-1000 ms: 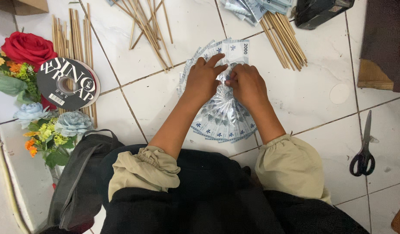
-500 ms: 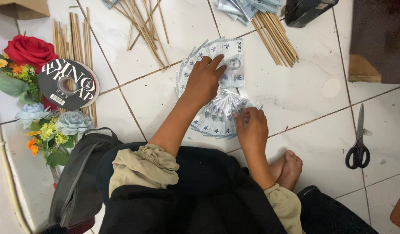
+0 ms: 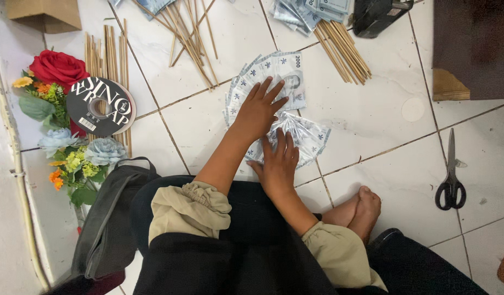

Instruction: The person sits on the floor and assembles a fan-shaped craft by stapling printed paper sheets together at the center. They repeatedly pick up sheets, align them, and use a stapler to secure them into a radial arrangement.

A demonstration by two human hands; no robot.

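Observation:
A fan of grey-blue banknotes lies spread on the white tiled floor. My left hand lies flat on the upper part of the fan, fingers spread. My right hand presses flat on the lower edge of the fan, close to my lap. Both hands rest on the notes without gripping them. A bare foot shows to the right of my right arm.
Bundles of thin wooden sticks and more banknotes lie at the top. Black scissors rest at the right. At the left are artificial flowers, a black ribbon spool, more sticks and a dark bag.
My right hand has drawn back from the fan's top towards my lap and now presses its lower edge. The view shifted; my foot came into sight.

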